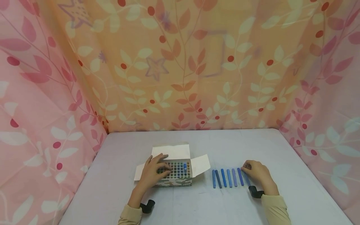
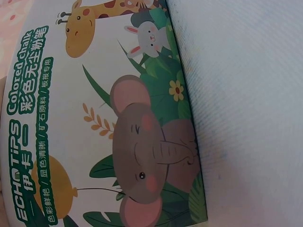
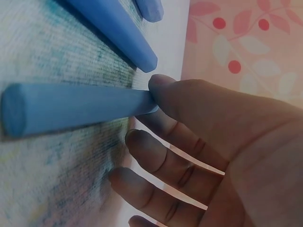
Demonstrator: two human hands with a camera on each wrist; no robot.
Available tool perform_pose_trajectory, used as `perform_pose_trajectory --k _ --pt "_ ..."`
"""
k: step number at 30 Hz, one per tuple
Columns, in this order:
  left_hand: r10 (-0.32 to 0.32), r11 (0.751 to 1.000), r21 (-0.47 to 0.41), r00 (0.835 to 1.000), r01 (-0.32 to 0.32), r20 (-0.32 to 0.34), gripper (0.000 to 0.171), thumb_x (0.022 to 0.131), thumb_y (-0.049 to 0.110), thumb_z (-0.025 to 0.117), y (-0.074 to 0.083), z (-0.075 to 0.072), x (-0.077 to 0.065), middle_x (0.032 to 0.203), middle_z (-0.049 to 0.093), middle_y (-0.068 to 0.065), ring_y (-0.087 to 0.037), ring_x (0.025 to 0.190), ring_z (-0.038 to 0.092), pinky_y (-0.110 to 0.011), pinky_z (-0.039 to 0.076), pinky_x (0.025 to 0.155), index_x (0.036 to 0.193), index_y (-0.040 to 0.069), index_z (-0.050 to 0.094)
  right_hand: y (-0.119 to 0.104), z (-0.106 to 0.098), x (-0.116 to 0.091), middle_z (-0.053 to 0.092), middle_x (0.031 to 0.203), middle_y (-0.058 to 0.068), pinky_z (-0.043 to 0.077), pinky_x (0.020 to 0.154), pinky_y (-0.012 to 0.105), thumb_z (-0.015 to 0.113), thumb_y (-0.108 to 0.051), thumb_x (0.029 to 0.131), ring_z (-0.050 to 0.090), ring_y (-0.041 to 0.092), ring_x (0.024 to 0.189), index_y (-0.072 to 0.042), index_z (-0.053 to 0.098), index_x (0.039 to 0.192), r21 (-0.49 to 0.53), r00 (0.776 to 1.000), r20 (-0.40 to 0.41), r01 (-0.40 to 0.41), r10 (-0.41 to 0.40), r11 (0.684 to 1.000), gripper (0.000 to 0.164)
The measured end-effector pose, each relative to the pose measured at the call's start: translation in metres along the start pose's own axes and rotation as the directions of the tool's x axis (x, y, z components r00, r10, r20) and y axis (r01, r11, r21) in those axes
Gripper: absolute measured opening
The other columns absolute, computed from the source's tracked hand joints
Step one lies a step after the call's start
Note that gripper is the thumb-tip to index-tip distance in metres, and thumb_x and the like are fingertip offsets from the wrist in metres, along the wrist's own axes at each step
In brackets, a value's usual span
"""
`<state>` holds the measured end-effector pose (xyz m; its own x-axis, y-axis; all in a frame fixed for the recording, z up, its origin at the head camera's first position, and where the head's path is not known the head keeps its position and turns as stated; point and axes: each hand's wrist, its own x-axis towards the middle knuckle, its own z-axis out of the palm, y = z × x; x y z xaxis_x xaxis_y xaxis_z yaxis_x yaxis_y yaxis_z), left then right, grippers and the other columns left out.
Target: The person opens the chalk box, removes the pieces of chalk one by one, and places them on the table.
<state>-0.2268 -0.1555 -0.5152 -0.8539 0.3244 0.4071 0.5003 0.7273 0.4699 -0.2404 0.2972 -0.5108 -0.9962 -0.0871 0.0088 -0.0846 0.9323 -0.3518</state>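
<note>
An open box of colored chalk [image 1: 177, 182] stands left of the middle of the table, packed with upright sticks whose round ends show. My left hand [image 1: 154, 171] lies over its left side, with fingers spread above the sticks. One blue stick [image 1: 185, 166] pokes up higher than the others near the box's right end. At the right of a row of blue and violet chalk sticks [image 1: 230, 178], my right hand [image 1: 256, 171] pinches the far end of a blue chalk stick [image 3: 80, 108] between thumb and index finger. That stick lies along the tabletop, its other fingers loosely bent beside it.
White flaps fold outward from the box, the right flap [image 1: 201, 165] reaching toward the chalk row. Animals and lettering cover the box's printed side [image 2: 109, 123]. Colored dust marks the white tablecloth [image 3: 57, 175]. Patterned curtains [image 1: 182, 78] enclose the table at the back and sides.
</note>
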Motion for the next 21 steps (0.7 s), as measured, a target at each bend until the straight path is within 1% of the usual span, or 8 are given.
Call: perform_pose_trajectory --k 4,8,11,15,17,21 --pt "-0.007 1.000 0.004 1.000 0.007 0.004 0.008 0.077 0.033 0.075 0.000 0.000 -0.001 0.134 0.052 0.002 -0.025 0.133 0.037 -0.052 0.014 0.115 0.084 0.032 0.071 0.000 0.001 -0.001 0.060 0.071 -0.002 0.043 0.055 0.033 0.068 -0.025 0.083 0.051 0.014 0.064 -0.011 0.066 0.082 0.009 1.000 -0.002 -0.004 0.004 1.000 0.014" --pt "-0.004 1.000 0.007 1.000 0.004 0.002 0.008 0.077 0.033 0.075 0.000 0.001 -0.001 0.134 0.052 0.002 -0.026 0.133 0.037 -0.052 0.014 0.115 0.084 0.032 0.071 0.001 0.000 -0.001 0.060 0.073 0.000 0.044 0.055 0.035 0.067 -0.024 0.084 0.052 0.015 0.065 -0.010 0.066 0.084 0.019 1.000 0.003 -0.004 0.004 1.000 0.014" --pt "-0.001 1.000 0.009 1.000 0.001 0.002 0.008 0.077 0.033 0.075 0.000 0.001 -0.001 0.134 0.052 0.001 -0.026 0.133 0.037 -0.053 0.015 0.114 0.084 0.032 0.071 0.000 -0.002 -0.002 0.060 0.073 0.000 0.043 0.054 0.033 0.066 -0.024 0.084 0.052 0.014 0.065 -0.010 0.066 0.085 0.022 1.000 -0.004 -0.011 0.011 1.000 0.014" --pt "0.000 1.000 0.010 1.000 0.000 0.004 0.008 0.077 0.033 0.075 0.001 0.000 -0.001 0.134 0.052 0.001 -0.026 0.133 0.037 -0.053 0.015 0.114 0.084 0.032 0.071 -0.006 -0.007 -0.004 0.058 0.073 0.000 0.039 0.052 0.028 0.066 -0.023 0.085 0.049 0.014 0.065 -0.010 0.067 0.087 0.028 0.999 -0.049 0.000 0.002 1.000 0.014" --pt "0.002 1.000 0.012 1.000 -0.002 0.002 0.008 0.077 0.033 0.075 0.001 0.000 0.000 0.134 0.052 0.001 -0.026 0.133 0.037 -0.054 0.015 0.114 0.084 0.032 0.071 -0.011 -0.011 -0.004 0.058 0.074 0.000 0.038 0.052 0.027 0.066 -0.023 0.084 0.049 0.014 0.065 -0.010 0.068 0.087 0.031 0.997 -0.076 0.018 -0.016 0.999 0.014" --pt "0.002 1.000 0.019 1.000 -0.002 0.000 0.008 0.077 0.032 0.075 0.001 0.000 0.000 0.133 0.053 0.000 -0.027 0.133 0.037 -0.054 0.016 0.114 0.083 0.031 0.071 -0.022 -0.020 -0.005 0.059 0.078 0.000 0.040 0.053 0.027 0.066 -0.024 0.085 0.050 0.013 0.066 -0.011 0.068 0.088 0.036 0.991 -0.119 0.063 -0.059 0.997 0.013"
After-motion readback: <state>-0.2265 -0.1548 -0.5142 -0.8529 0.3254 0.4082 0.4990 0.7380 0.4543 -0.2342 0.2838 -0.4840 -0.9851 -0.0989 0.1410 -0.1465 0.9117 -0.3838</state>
